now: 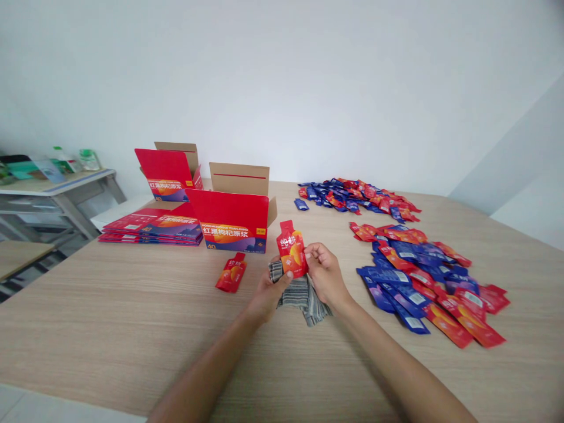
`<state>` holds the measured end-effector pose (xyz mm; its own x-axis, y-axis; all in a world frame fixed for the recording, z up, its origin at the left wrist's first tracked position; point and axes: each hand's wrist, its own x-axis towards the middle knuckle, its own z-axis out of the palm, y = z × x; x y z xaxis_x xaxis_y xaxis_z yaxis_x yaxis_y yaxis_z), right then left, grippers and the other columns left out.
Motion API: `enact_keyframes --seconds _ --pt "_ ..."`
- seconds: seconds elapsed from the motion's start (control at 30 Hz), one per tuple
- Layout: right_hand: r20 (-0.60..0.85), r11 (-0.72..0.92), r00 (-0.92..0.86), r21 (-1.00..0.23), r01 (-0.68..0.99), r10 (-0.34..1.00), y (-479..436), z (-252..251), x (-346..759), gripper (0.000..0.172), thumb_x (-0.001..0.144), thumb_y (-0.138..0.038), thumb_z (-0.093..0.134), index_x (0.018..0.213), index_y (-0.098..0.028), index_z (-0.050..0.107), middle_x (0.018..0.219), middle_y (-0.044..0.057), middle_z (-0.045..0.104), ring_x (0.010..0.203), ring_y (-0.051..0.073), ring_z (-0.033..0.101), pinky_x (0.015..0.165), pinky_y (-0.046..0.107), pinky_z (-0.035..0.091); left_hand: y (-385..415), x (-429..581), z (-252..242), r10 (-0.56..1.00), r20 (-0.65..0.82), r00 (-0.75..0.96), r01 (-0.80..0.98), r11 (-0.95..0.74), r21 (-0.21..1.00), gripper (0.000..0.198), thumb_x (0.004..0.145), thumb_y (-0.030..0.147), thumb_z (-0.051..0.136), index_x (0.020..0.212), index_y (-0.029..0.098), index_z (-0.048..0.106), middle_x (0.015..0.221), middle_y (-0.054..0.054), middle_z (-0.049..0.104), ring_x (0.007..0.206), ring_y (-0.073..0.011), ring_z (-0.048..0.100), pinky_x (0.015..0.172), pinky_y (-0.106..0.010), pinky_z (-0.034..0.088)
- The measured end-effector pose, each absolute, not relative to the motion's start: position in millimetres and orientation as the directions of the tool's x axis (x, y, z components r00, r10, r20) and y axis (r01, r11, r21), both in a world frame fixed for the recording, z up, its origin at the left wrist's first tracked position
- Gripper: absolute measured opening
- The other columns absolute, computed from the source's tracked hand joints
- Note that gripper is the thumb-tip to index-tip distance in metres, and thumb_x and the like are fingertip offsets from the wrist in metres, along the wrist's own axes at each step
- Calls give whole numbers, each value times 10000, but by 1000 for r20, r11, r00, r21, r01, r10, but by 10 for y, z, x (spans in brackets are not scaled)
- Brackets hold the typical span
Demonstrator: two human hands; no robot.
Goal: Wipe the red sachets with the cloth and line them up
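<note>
Over the table's middle I hold a red spouted pouch [291,252] upright, its printed front towards me. My left hand [267,294] grips its lower left, thumb on the front, with a grey striped cloth [296,295] bunched in the fingers behind. The cloth hangs below the pouch between both hands. My right hand [326,271] pinches the pouch's right edge, fingers curled; whether it also has cloth is hidden. Left of my hands a second red pouch [231,274] lies flat. Just behind stands an open red and blue carton [233,226], flaps up.
Another open carton [170,176] stands at the back left, beside a stack of flattened cartons [152,225]. To the right lies a pile of red and blue pouches [423,276], with a farther pile [356,195] near the wall. A side desk [57,182] with bottles is far left.
</note>
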<state>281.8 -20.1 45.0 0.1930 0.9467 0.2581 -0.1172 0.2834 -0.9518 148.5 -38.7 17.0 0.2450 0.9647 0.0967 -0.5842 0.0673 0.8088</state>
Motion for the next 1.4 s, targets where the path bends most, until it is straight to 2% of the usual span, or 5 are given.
enact_keyframes --seconds 0.47,0.73,0.9,1.07,1.4 --pt "135 158 127 -967 -198 983 -269 609 2804 480 775 -475 707 1169 -214 617 737 -23 644 662 157 576 636 284 479 -378 1471 132 966 70 248 -451 51 891 362 749 423 778 973 145 719 865 -65 744 842 -247 700 794 -357 531" --pt "388 406 -120 -881 242 914 -348 717 2880 337 860 -394 656 1145 -218 686 1042 54 710 960 243 632 882 378 495 -420 1525 148 966 -55 254 -509 182 841 406 700 425 820 960 131 715 881 -89 752 885 -262 712 837 -372 540" --pt "563 532 -221 -478 699 796 -374 771 2998 403 947 -209 473 1330 -239 596 1435 135 502 1292 281 492 1060 465 406 -385 1489 238 954 -146 263 -712 294 637 362 747 369 789 1009 146 675 876 -87 752 932 -257 721 869 -400 563" --pt "306 412 -420 93 906 854 -498 760 2776 511 927 -88 457 1412 -238 520 1459 194 482 1214 323 531 931 462 469 -335 1410 336 973 -125 194 -775 230 589 308 758 299 779 989 121 681 905 -93 757 973 -262 715 912 -394 559" --pt "239 246 -326 312 918 915 -705 745 2552 364 945 -110 465 1249 -214 634 1063 176 663 870 277 599 683 389 421 -306 1414 239 954 -174 245 -763 300 572 276 776 293 762 975 117 685 878 -96 757 956 -255 724 899 -386 572"
